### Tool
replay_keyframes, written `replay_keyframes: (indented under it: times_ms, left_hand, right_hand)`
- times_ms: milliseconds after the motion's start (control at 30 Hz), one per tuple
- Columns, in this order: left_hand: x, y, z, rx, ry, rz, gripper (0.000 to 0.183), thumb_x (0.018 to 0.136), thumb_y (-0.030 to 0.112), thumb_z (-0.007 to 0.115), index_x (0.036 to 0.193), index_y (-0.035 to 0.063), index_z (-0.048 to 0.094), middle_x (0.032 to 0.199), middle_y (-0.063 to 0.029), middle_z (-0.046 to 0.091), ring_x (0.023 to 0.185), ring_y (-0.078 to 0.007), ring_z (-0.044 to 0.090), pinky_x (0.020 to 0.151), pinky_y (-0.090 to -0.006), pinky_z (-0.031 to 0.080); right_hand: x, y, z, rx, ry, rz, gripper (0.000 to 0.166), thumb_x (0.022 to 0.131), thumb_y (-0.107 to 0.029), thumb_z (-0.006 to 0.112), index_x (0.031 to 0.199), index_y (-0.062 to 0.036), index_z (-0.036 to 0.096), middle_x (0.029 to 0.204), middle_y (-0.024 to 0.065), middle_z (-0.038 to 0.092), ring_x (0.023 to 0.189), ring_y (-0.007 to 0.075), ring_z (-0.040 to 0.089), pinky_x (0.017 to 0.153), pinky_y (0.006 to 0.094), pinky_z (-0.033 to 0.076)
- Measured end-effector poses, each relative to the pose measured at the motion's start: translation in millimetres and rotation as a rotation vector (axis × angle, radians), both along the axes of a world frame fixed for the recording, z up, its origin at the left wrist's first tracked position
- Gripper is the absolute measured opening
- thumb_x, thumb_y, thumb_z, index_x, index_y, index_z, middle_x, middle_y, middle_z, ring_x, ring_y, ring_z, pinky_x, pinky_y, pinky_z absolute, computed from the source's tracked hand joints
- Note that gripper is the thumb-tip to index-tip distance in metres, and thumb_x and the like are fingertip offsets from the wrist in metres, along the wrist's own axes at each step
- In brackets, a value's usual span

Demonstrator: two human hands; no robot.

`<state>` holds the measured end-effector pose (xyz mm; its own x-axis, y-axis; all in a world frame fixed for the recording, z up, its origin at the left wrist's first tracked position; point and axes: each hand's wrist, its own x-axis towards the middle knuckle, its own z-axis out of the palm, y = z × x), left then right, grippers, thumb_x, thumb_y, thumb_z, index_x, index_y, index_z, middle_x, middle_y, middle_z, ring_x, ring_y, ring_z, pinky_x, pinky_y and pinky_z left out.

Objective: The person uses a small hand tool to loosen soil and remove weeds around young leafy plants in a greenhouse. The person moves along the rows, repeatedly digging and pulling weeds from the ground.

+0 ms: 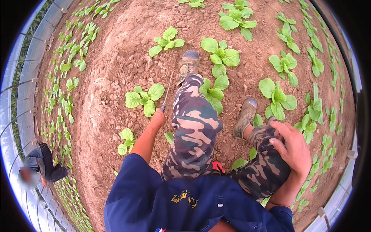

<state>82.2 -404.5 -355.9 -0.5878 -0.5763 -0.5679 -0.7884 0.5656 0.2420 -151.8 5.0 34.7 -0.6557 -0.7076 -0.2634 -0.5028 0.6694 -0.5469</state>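
My left hand (158, 117) grips the dark handle of a slender hand tool (168, 91). Its long, thin metal shaft points away from me, beside my booted foot (189, 62). Just left of the shaft grows a leafy green seedling (145, 98), rooted in loose brown soil. My right hand (292, 145) rests at my bent right knee, over the camouflage trousers (261, 162). Its fingers curl around a dark edge, and I cannot tell whether they hold anything. Between my feet stand more seedlings (216, 90), one partly hidden behind my left leg.
Rows of seedlings (279, 97) continue on the right, and denser rows (65, 101) run along the left. Another person (43, 165) crouches at the far left, near the plastic sheeting (24, 95). A black hose (342, 43) curves along the right. Something red (218, 166) shows between my thighs.
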Motion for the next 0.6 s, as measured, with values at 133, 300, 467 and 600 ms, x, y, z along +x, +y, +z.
replay_keyframes:
  times_ms: [133, 300, 467, 600]
  left_hand:
    - [41.7, 43.0, 41.9, 0.001, -0.076, 0.094, 0.029, 0.082, 0.005, 0.051, 0.107, -0.006, 0.044, 0.101, -0.0327, 0.06, 0.099, -0.0444, 0.06, 0.083, -0.0473, 0.049]
    - [142.3, 88.7, 62.0, 0.067, -0.195, 0.094, 0.031, 0.082, 0.004, 0.05, 0.11, -0.0075, 0.043, 0.1, -0.0312, 0.061, 0.098, -0.0426, 0.061, 0.083, -0.0474, 0.049]
    - [239.4, 131.3, 62.2, 0.015, -0.167, 0.193, 0.034, 0.082, 0.002, 0.05, 0.114, -0.007, 0.042, 0.102, -0.0299, 0.061, 0.099, -0.0417, 0.061, 0.084, -0.047, 0.049]
    - [263.6, 157.6, 84.3, 0.083, -0.272, 0.199, 0.04, 0.082, 0.007, 0.055, 0.116, -0.0086, 0.044, 0.105, -0.0309, 0.06, 0.097, -0.0432, 0.061, 0.083, -0.0468, 0.048]
  right_hand:
    - [8.7, 13.9, -2.9, -0.067, -0.064, -0.025, 0.041, 0.074, -0.002, 0.067, 0.114, -0.0007, 0.057, 0.077, 0.0133, 0.056, 0.066, 0.0261, 0.055, 0.064, 0.0355, 0.046]
    - [6.5, 46.6, -21.8, -0.098, 0.062, -0.047, 0.041, 0.077, -0.003, 0.065, 0.117, -0.0004, 0.057, 0.075, 0.0109, 0.057, 0.064, 0.021, 0.054, 0.062, 0.0323, 0.045]
    - [7.8, 58.8, -29.7, -0.132, -0.039, -0.053, 0.037, 0.081, -0.006, 0.063, 0.117, -0.0002, 0.057, 0.072, 0.0083, 0.057, 0.064, 0.0172, 0.053, 0.062, 0.0314, 0.044]
    - [5.6, 77.7, -30.9, -0.069, 0.009, -0.096, 0.036, 0.081, -0.011, 0.063, 0.116, -0.002, 0.058, 0.07, 0.0089, 0.056, 0.063, 0.0182, 0.053, 0.062, 0.0323, 0.044]
